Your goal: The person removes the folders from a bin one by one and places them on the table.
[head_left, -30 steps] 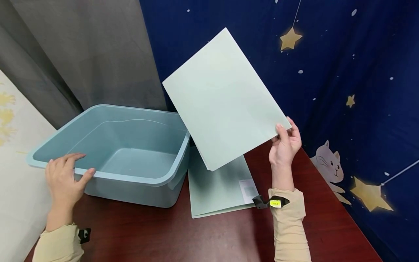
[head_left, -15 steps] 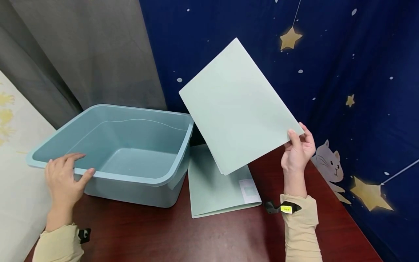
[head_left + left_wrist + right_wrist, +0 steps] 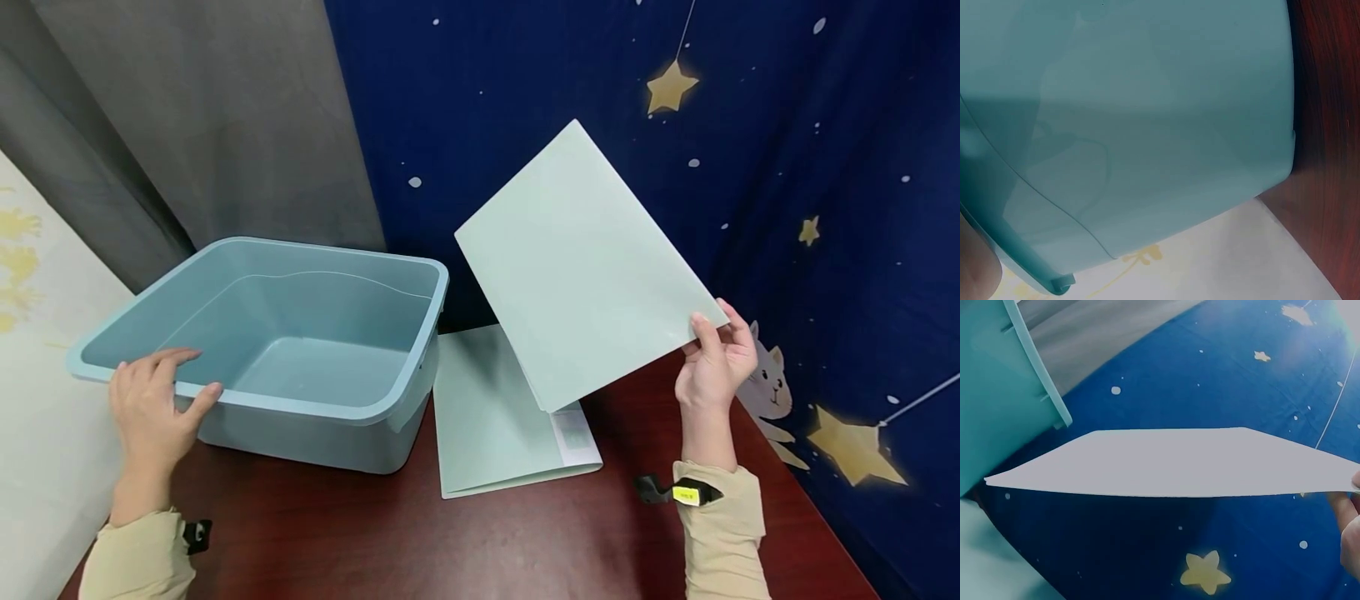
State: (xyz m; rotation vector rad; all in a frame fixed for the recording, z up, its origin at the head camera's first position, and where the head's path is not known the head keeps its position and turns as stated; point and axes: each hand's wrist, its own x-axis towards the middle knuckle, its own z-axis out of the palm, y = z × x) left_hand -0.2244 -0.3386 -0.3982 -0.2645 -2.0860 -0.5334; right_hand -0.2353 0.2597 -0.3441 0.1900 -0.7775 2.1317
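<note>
My right hand (image 3: 716,362) pinches the lower right corner of a pale green file folder (image 3: 592,275), thumb on the near face and fingers behind. The folder is held tilted in the air, overlapping a second green folder (image 3: 487,417) on the table. That lower folder has a whitish label (image 3: 574,435) near its right edge. My left hand (image 3: 153,408) rests on the front rim of a blue-green plastic tub (image 3: 315,454), fingers over the inside and thumb across the rim. In the right wrist view the held folder (image 3: 1172,464) appears nearly edge-on.
The dark red wooden table (image 3: 360,542) carries the tub and lower folder. Behind hang a grey curtain (image 3: 225,108) and a navy curtain (image 3: 517,75) printed with stars and a cat. A white surface with yellow marks (image 3: 45,400) borders the left side.
My right hand has moved right and down with the held folder, shifting it away from the tub and uncovering the tub's right rim. The left hand stays on the rim.
</note>
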